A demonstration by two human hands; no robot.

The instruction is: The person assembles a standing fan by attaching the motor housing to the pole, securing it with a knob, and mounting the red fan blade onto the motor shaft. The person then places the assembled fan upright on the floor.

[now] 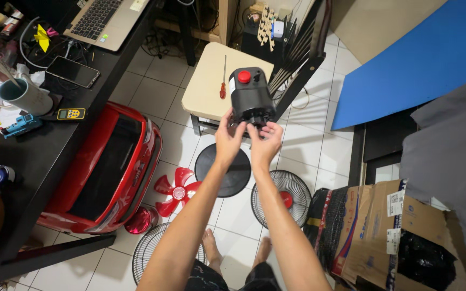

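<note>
A black fan motor housing [250,95] with a red knob on top stands at the near edge of a beige stool [207,90]. My left hand [229,138] grips its lower left side. My right hand [266,141] holds its lower right side, fingers curled under the base. A red-handled screwdriver [223,80] lies on the stool just left of the housing. On the white tiled floor below lie a red fan blade [175,190], a black round base [224,168] and two wire fan grilles [281,196] [156,251].
A red toy ride-on car [106,171] sits on the floor at left beside a black desk [55,134] carrying a laptop [103,19], phone [73,71] and mug [24,96]. A cardboard box [389,231] stands at lower right. A blue board [411,59] leans at upper right.
</note>
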